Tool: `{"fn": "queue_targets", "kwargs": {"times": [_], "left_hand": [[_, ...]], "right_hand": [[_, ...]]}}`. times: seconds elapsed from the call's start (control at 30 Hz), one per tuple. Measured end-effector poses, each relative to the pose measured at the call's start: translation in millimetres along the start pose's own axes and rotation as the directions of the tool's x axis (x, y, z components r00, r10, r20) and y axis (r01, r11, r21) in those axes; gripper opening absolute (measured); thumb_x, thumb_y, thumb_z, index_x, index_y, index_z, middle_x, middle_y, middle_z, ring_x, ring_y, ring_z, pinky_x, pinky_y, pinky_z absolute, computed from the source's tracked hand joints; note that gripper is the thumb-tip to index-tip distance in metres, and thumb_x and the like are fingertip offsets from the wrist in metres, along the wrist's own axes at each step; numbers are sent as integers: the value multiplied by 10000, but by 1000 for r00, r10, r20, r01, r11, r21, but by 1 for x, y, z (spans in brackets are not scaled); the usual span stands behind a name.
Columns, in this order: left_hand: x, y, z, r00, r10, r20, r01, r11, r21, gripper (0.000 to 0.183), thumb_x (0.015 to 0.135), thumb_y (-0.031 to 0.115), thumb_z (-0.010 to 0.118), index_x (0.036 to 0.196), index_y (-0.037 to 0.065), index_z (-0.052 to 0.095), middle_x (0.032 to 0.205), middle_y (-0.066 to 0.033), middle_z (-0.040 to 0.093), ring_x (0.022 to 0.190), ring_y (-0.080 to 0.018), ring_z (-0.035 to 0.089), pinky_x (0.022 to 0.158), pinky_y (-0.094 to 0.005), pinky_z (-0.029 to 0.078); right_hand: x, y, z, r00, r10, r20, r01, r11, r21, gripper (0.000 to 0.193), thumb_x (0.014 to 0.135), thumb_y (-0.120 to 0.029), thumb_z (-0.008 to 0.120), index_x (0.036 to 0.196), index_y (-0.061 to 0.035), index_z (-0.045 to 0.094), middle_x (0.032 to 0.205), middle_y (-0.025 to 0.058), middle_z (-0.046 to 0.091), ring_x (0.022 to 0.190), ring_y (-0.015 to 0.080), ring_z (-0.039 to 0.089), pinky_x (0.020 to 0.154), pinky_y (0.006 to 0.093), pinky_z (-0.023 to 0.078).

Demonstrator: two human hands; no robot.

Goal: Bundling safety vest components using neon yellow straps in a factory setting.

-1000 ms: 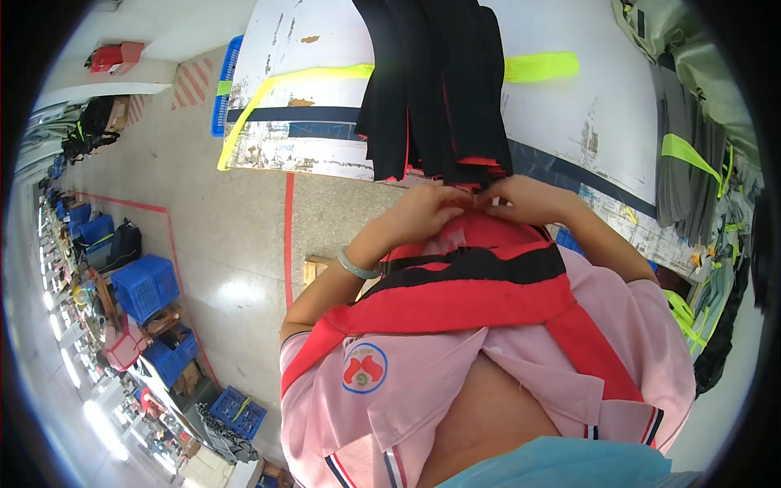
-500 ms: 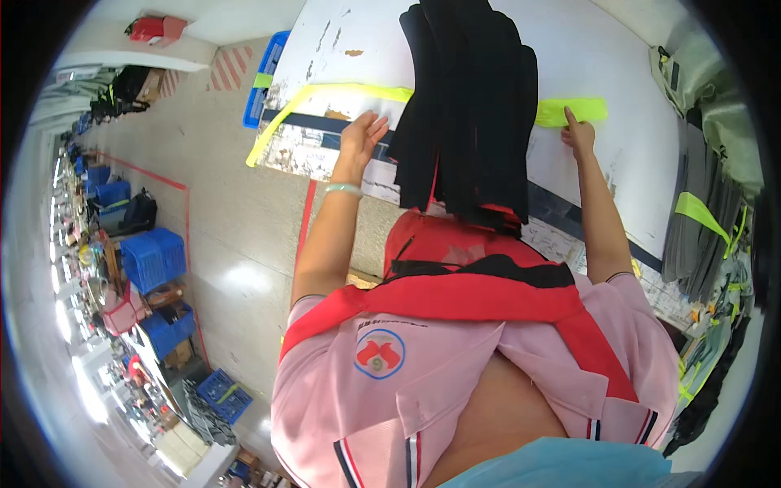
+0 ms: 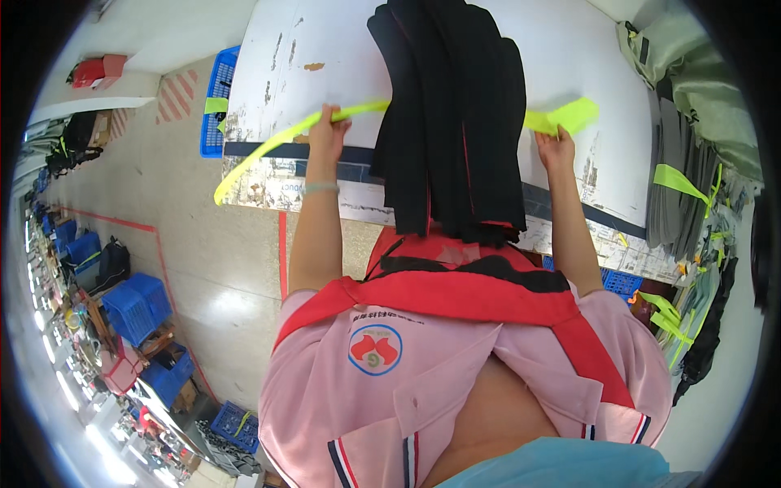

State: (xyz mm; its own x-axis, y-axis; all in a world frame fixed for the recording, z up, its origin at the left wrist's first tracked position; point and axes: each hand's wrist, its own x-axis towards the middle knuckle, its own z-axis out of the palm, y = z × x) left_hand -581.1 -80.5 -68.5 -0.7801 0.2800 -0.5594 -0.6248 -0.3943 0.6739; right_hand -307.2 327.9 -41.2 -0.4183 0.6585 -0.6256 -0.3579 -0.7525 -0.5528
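Note:
A stack of long black fabric pieces (image 3: 455, 122) lies on the white table, its near ends by the table's front edge. A neon yellow strip (image 3: 364, 108) comes out from both sides of the stack; its middle is hidden by the black pieces. My left hand (image 3: 326, 142) is closed on the strip left of the stack, and the strip's long left end trails toward the table's near left corner. On the other side, my right hand (image 3: 557, 151) pinches the strip's shorter, bunched right end (image 3: 578, 115) between thumb and fingers, a little above the tabletop.
The worn white table (image 3: 301, 41) has peeling patches and a dark band near its front edge. At the right hang grey pieces (image 3: 682, 175) tied with a yellow strip. A blue crate (image 3: 218, 106) stands beyond the table's left edge; several blue crates (image 3: 137, 307) line the floor farther left.
My left hand has taken hold of the strip and lifted it. The right hand has gone from pressing the strip's end to pinching and raising it. The view has shifted, moving the table leftward.

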Motion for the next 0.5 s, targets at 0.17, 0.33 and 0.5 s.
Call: {"fn": "queue_targets", "kwargs": {"times": [0.17,0.33,0.5], "left_hand": [[-24,14,-15,997,-64,-42,68,994,89,255,982,279,476,950,44,570,923,-97,604,879,-253,606,796,-404,500],[-4,50,9,993,13,-120,-20,998,-53,253,1000,256,426,1033,24,522,1047,-123,582,1001,-289,593,851,-423,480],[17,36,35,998,30,-64,-30,999,-10,300,1002,250,412,1123,-13,493,1058,-152,574,996,-333,598,843,-457,495]], "right_hand": [[2,-8,-51,967,-48,-248,56,998,25,294,978,-202,372,1191,-34,487,1202,150,549,1113,315,547,974,499,435],[40,-53,-103,917,-195,-348,196,980,-32,328,978,-204,355,1232,-34,475,1259,151,514,1149,328,524,966,526,443],[40,-75,-123,877,-342,-336,319,940,-126,318,954,-175,400,1231,-40,478,1225,137,523,1088,318,548,908,501,469]]}}
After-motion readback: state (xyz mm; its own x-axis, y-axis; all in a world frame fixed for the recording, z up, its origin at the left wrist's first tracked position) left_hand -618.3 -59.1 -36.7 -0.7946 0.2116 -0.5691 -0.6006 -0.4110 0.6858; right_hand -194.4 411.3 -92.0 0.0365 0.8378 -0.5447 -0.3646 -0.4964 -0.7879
